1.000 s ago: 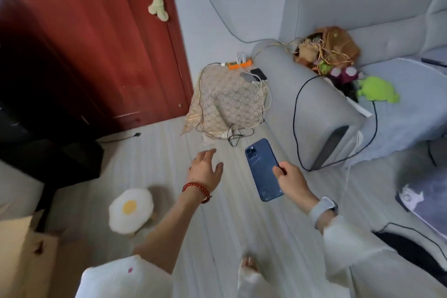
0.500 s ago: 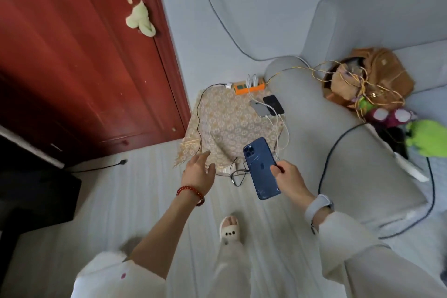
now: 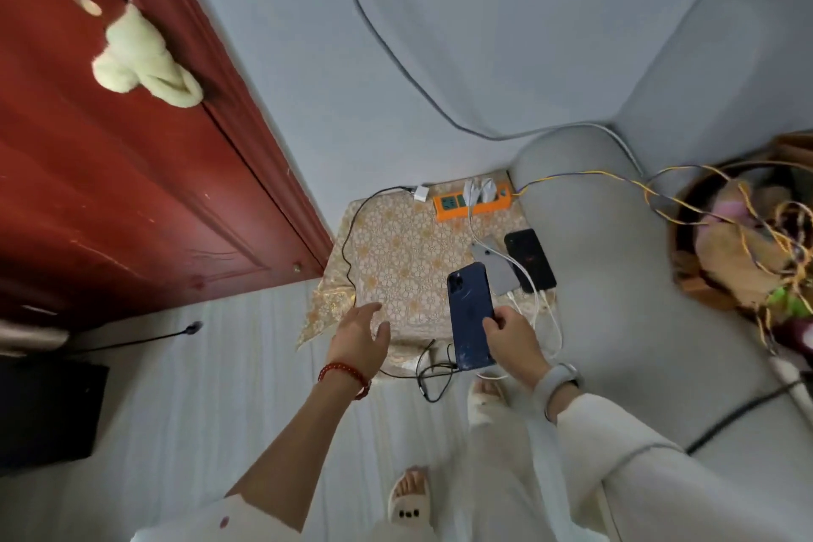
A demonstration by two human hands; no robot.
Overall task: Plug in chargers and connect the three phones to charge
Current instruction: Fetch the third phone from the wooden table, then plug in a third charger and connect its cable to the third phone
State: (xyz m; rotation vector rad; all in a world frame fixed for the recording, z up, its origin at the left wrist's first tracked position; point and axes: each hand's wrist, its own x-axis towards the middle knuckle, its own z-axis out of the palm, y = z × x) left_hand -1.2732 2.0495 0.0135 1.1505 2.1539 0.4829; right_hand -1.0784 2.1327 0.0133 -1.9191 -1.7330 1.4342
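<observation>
My right hand (image 3: 512, 341) grips a blue phone (image 3: 470, 312), back side up, above the near edge of a small table covered with a gold patterned cloth (image 3: 396, 260). My left hand (image 3: 360, 332) hovers open over the cloth's near left edge. A grey phone (image 3: 495, 264) and a black phone (image 3: 530, 260) lie on the cloth, each with a white cable (image 3: 547, 321) at its near end. An orange power strip (image 3: 473, 202) at the far edge carries white chargers (image 3: 479, 189). A black cable (image 3: 349, 251) runs from a white adapter (image 3: 420, 192) to a loose tangle (image 3: 433, 376) at the floor.
A red door (image 3: 110, 167) stands to the left with a cream plush (image 3: 140, 57) hanging on it. The grey sofa arm (image 3: 616, 299) borders the table on the right, with a bag and yellow wires (image 3: 739, 242) on the sofa. A black box (image 3: 44, 409) sits at left.
I have stepped closer to the small table. Both hands moved forward, and the blue phone now hangs over the cloth's near edge.
</observation>
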